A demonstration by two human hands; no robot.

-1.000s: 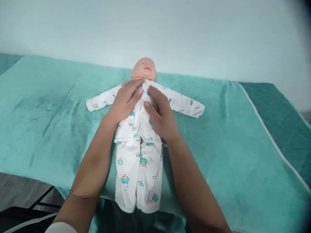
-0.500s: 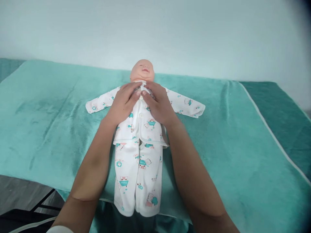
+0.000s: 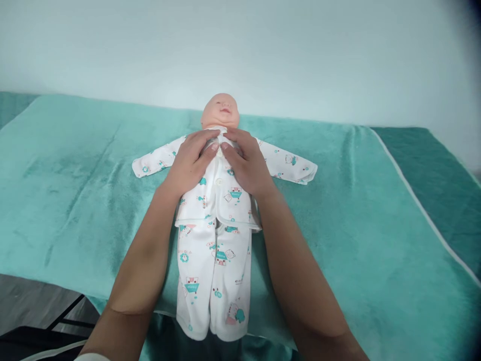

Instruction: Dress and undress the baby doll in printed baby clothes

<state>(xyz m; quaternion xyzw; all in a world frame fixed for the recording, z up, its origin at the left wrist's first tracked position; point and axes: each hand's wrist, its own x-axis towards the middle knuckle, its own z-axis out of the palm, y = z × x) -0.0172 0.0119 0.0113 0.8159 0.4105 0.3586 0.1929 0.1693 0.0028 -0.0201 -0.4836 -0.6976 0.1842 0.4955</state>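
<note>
A baby doll [image 3: 221, 110] lies face up on a green cloth, its head towards the wall. It wears a white printed jacket [image 3: 233, 210] with long sleeves spread to both sides, over matching white trousers [image 3: 231, 281]. My left hand [image 3: 192, 158] rests on one side of the doll's chest, fingers stretched and lying on the jacket. Opposite it, my right hand [image 3: 248, 159] lies in the same way, the two thumbs close together beside the button front. Both palms cover much of the upper chest. Below them a button [image 3: 219, 182] shows.
The green velvety cloth [image 3: 356, 225] covers the table and hangs over its near edge. A darker green cloth [image 3: 432, 170] shows beneath it at the right. Behind rises a pale wall [image 3: 240, 50]. A dark object with a light cable [image 3: 56, 351] sits at the lower left.
The view has shifted very slightly, so the doll appears a little lower. Both hands stay on the doll's chest with hardly any movement.
</note>
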